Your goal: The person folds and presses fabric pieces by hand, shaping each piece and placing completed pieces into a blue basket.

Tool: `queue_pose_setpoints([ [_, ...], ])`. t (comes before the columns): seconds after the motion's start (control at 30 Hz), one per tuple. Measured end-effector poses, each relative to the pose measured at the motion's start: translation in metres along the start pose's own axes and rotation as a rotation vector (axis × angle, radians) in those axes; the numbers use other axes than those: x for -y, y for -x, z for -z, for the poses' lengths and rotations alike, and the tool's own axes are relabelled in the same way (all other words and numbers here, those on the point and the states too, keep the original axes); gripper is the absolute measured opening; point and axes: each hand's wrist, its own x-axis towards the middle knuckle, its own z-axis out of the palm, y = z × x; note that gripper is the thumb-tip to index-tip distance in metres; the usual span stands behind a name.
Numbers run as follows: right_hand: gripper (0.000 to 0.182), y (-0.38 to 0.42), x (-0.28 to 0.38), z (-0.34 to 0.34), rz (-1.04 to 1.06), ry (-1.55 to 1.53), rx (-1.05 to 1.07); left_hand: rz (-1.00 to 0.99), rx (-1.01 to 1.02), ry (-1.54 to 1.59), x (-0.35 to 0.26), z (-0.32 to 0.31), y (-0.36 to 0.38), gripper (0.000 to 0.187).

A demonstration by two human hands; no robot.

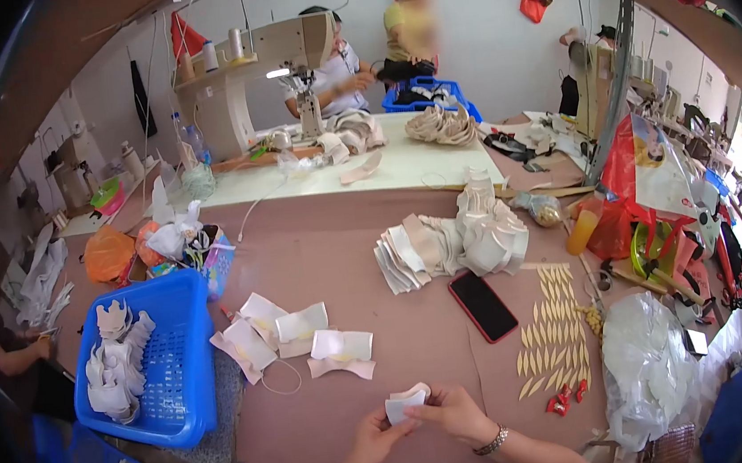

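Near the front edge of the table, my left hand (pixel 373 441) and my right hand (pixel 451 415) pinch a small curved white and pale pink fabric piece (pixel 399 407) between them. Fingers of both hands cover part of its edges. Ahead and to the left lie several similar fabric pieces (pixel 302 322), white with yellowish patches, with a loose thread beside them. A stack of curved cream pieces (pixel 431 248) stands further back. Right of centre is a black phone with a red rim (pixel 483 306). Rows of small yellow leaf-shaped pieces (pixel 550 330) lie beyond it.
A blue basket (pixel 195 355) with cream pieces is at left. Red wrapped bits (pixel 562 402) and a clear plastic bag (pixel 643 366) lie at right. A sewing machine (pixel 237 93) stands at the back, with a seated person (pixel 345 78) and a standing person (pixel 409 27) behind.
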Motion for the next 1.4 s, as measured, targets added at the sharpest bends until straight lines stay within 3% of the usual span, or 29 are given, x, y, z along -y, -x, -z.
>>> queue_pose_setpoints([
  [0.2,0.018,0.009,0.006,-0.019,0.0,-0.272,-0.011,-0.059,0.009,0.377,0.001,-0.006,0.018,0.021],
  [0.37,0.023,0.008,-0.003,-0.031,0.006,-0.352,-0.088,-0.095,0.016,0.405,0.003,0.0,0.025,0.019],
  [0.47,0.028,0.009,0.004,-0.029,-0.04,-0.335,-0.013,-0.092,0.038,0.422,-0.002,0.008,0.028,0.02],
  [0.73,0.029,0.002,0.002,-0.021,0.171,-0.148,0.125,-0.024,0.106,0.598,-0.01,0.018,0.028,0.025],
  [0.83,0.035,0.0,-0.003,-0.016,0.172,-0.032,0.168,-0.032,0.052,0.541,-0.008,0.016,0.032,0.024],
  [0.93,0.029,-0.003,-0.004,-0.015,0.2,-0.193,0.156,-0.177,0.156,0.4,-0.009,0.017,0.03,0.031],
  [1.0,0.023,0.008,0.022,-0.029,0.052,-0.054,0.085,-0.119,-0.047,0.132,-0.012,0.016,0.03,0.023],
  [1.1,0.021,0.003,0.012,-0.028,0.047,0.05,0.032,-0.206,-0.077,-0.093,-0.019,0.011,0.03,0.022],
  [1.2,0.021,0.007,0.012,-0.032,0.129,-0.05,-0.038,-0.146,-0.038,-0.055,-0.022,0.009,0.032,0.025],
  [1.3,0.02,0.01,0.007,-0.031,0.024,-0.186,-0.065,-0.036,0.017,-0.038,-0.011,0.016,0.035,0.027],
  [1.4,0.025,0.015,0.004,-0.035,0.06,-0.194,-0.051,0.009,0.027,-0.015,-0.016,0.015,0.045,0.029],
])
